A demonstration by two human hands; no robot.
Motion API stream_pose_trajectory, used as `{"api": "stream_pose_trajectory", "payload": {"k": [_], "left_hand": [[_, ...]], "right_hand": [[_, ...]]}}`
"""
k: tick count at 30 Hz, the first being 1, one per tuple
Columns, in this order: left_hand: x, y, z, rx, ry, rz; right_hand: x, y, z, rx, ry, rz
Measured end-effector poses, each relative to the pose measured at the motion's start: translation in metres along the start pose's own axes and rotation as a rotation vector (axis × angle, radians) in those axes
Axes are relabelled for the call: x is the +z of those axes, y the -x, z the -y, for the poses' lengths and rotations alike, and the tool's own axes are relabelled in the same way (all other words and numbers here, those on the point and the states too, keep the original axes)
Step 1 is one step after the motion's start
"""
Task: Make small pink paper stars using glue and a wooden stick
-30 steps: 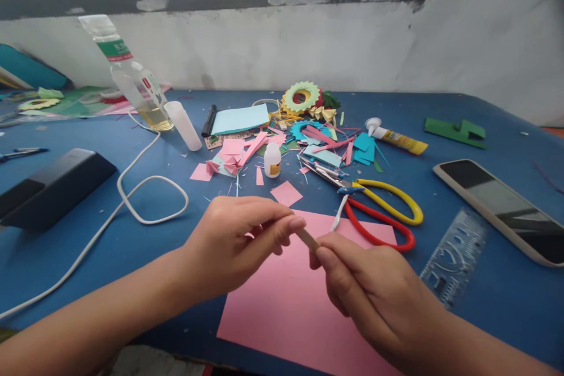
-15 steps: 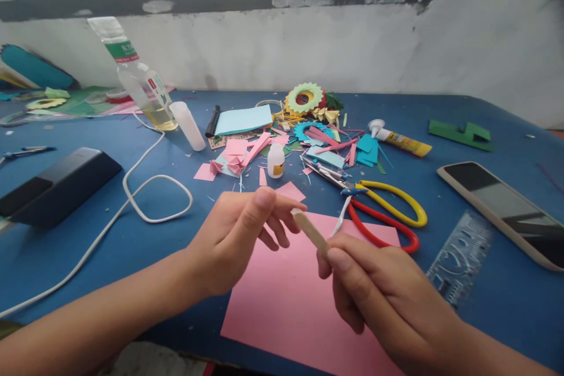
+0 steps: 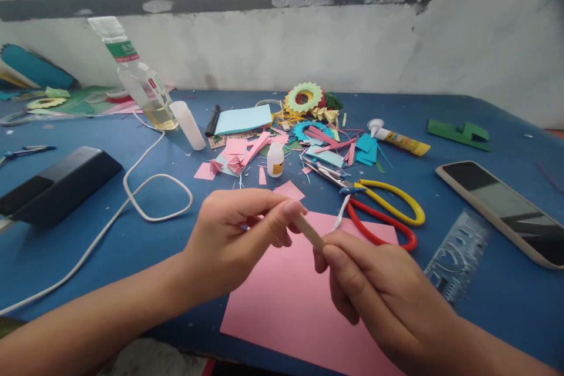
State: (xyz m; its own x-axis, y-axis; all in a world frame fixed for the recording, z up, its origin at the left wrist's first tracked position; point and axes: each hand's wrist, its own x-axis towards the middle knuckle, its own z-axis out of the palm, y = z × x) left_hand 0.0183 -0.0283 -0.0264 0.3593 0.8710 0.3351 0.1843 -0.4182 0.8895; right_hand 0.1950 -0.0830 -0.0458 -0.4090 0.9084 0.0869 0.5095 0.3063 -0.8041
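A thin, flat, pale beige stick (image 3: 311,234) is held between my two hands. Thumb and fingers of my left hand (image 3: 247,235) pinch its upper left end. Its lower right end sits in the closed fingers of my right hand (image 3: 374,282); both ends are partly covered. Under the hands lies a pink paper sheet (image 3: 282,305). Scissors (image 3: 383,211) with one yellow and one red handle rest by the sheet's far right edge. A small white bottle (image 3: 275,160) with a yellow label stands beyond my left hand.
Coloured paper scraps (image 3: 247,150) and paper rings (image 3: 304,98) pile up at the back. On the right are a phone (image 3: 502,205), a clear ruler (image 3: 458,258) and a yellow tube (image 3: 403,142). A tall bottle (image 3: 141,82), a dark device (image 3: 61,185) and a white cable (image 3: 127,188) occupy the left.
My left thumb has come down onto the stick's upper end, so the left hand now pinches it. The right hand keeps its grip, shifted slightly left.
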Motion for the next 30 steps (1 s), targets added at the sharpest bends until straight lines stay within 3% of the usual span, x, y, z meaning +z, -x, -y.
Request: {"api": "stream_pose_trajectory", "payload": {"k": [4,5,11,16,25,27,30], "left_hand": [[-0.011,-0.012,0.008,-0.073,0.236,-0.267],[-0.013,-0.015,0.010,-0.093,0.286,-0.273],[-0.012,-0.017,0.013,-0.253,0.509,0.073],[-0.012,-0.013,0.012,-0.226,0.587,0.168],[-0.012,-0.012,0.014,-0.145,0.469,0.156],[-0.012,-0.010,0.014,-0.068,0.323,0.099],[-0.013,-0.007,0.013,0.157,0.011,0.074]], "right_hand": [[0.000,0.000,0.000,-0.020,0.002,-0.008],[0.001,0.000,0.000,-0.027,0.004,-0.010],[0.000,-0.002,-0.004,0.012,0.003,-0.030],[-0.003,-0.008,-0.010,0.023,0.111,-0.083],[-0.005,-0.013,-0.016,0.051,0.181,-0.121],[-0.005,-0.013,-0.018,0.066,0.182,-0.124],[-0.006,-0.014,-0.019,0.080,0.178,-0.133]]}}
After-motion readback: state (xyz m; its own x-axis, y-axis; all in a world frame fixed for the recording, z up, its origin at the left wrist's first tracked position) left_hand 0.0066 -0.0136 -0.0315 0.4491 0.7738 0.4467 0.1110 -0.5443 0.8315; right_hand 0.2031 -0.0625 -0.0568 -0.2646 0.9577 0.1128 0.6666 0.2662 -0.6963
